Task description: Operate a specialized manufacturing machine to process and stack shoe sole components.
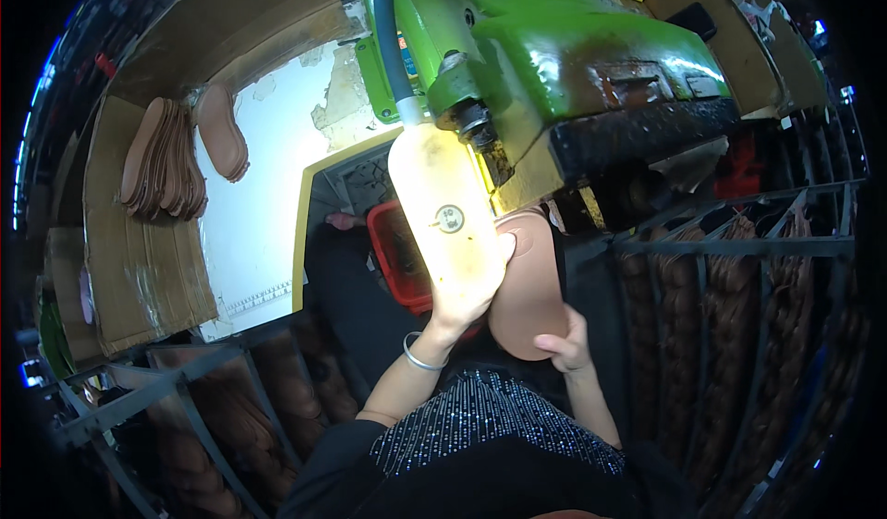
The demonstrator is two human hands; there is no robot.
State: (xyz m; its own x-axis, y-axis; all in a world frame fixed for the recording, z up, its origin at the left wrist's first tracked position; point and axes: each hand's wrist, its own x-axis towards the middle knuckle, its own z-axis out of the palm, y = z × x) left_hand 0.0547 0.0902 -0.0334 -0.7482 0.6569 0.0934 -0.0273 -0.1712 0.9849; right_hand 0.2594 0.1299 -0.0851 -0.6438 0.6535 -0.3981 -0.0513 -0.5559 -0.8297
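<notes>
A pinkish-brown shoe sole [528, 288] is held between my two hands, its far end just below the working head of a green machine [564, 48]. My left hand [471, 299] is closed at the sole's left edge, with the thumb at its upper part; the other fingers are hidden by a bright lamp head [442, 186]. My right hand [570, 341] grips the near right corner of the sole, thumb on top and fingers underneath. A bracelet [422, 354] circles my left wrist.
Stacked soles [164, 163] and a smaller pile [222, 135] lie on the white tabletop [259, 214] inside cardboard walls [139, 269]. A red bin [399, 283] stands below the table cutout. Metal racks [739, 244] filled with soles flank me. A blue hose [388, 38] meets the lamp.
</notes>
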